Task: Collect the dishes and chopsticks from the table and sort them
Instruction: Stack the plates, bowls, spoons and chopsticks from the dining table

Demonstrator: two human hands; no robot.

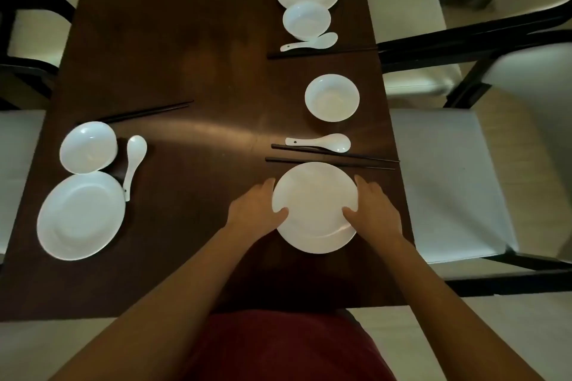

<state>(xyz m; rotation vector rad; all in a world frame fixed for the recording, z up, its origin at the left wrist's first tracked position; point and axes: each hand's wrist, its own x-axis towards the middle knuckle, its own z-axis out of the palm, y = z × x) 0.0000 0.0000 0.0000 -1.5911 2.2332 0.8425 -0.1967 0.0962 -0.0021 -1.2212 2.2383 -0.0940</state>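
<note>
Head view: steep downward look, close over table point(201, 77) near edge.

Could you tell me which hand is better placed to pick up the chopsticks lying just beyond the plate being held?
Right. The right hand grips the plate on the side where the chopsticks extend; the left hand is farther away.

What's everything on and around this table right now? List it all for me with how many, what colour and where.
plates: 3, white; one near right between the hands, one near left, one far right.
bowls: 3, white; one beside each plate.
spoons: 3, white; one by each bowl.
chopsticks: 3 pairs, black; one by each setting.
table: 1, dark brown, centre.
chairs: several, pale seats on black frames, both sides.
left hand: grips near-right plate's left rim.
right hand: grips its right rim.
</note>
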